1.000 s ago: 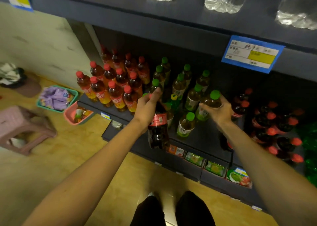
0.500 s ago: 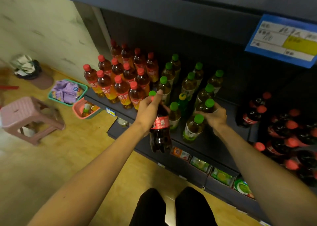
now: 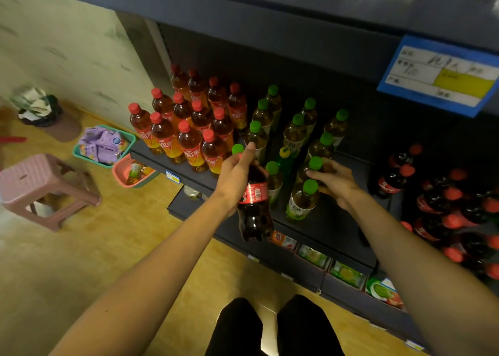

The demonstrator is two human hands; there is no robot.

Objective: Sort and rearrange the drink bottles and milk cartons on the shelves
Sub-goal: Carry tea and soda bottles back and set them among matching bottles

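My left hand [image 3: 237, 172] grips a dark cola bottle [image 3: 253, 209] by its neck and holds it in front of the shelf edge [image 3: 318, 236]. My right hand [image 3: 334, 182] is wrapped around a green-capped tea bottle [image 3: 314, 166] standing on the shelf, just behind another green-capped bottle [image 3: 302, 201]. Several more green-capped tea bottles [image 3: 297, 128] fill the middle of the shelf. Red-capped tea bottles [image 3: 189, 128] stand in rows at the left. Dark cola bottles with red caps [image 3: 442, 201] crowd the right side.
A lower shelf holds small drink cartons [image 3: 345, 274]. On the floor at left are a pink stool [image 3: 40, 185], a green basket [image 3: 105, 145], a pink basket [image 3: 132, 170] and a bin [image 3: 40, 109]. A blue price label [image 3: 442, 74] hangs on the shelf above.
My right hand has moved left and nearer with the green-capped bottle, in behind the front one. The left hand keeps holding the cola bottle in about the same place. The view has tilted down.
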